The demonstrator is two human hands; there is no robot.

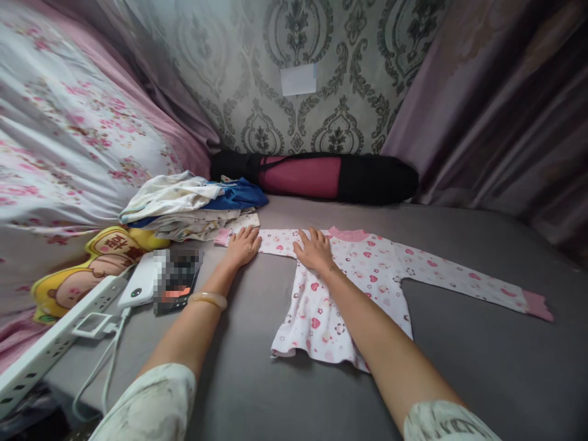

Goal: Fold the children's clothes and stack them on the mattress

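Note:
A small white long-sleeved shirt (362,269) with pink hearts, pink cuffs and a pink collar lies spread flat on the grey bed surface. On its left sleeve, close to the cuff, rests my left hand (244,246), palm down with fingers stretched out. My right hand (315,248) lies flat near the shoulder where that same sleeve joins the body, its fingers spread. The opposite sleeve reaches out to the right, untouched. Part of the shirt's body is hidden beneath my right forearm.
Folded clothes (184,199) are piled at the back left. A black and pink long bag (303,176) lies along the wall. At left are a yellow cartoon cushion (73,288), a white power strip (59,337), a white device (140,278), a partly blurred dark device (195,275) and a cable (110,361).

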